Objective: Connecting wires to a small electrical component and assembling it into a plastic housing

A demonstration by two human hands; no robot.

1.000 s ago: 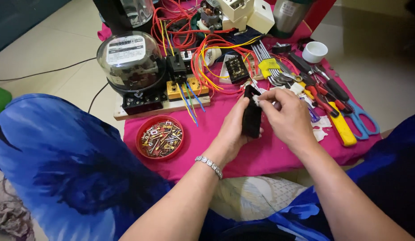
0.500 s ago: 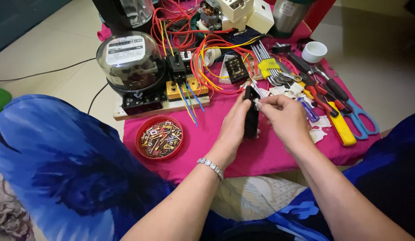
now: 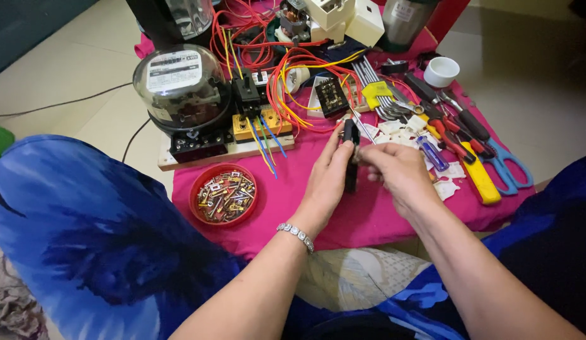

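Left hand (image 3: 327, 179) grips the black component (image 3: 350, 165) upright above the pink cloth (image 3: 381, 217), near its front edge. Right hand (image 3: 397, 171) pinches a thin tool (image 3: 362, 126) against it. Red bowl (image 3: 224, 194) contains small metal terminals.

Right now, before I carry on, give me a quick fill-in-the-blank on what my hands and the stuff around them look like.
1. The left hand holds a small ____ block upright above the pink cloth.
2. The right hand pokes a thin metal tool at the block's ____ end.
3. The red bowl of small metal parts sits to the ____ of the left hand.
4. The scissors at the right edge have ____ handles.

Missing words: black; top; left; blue
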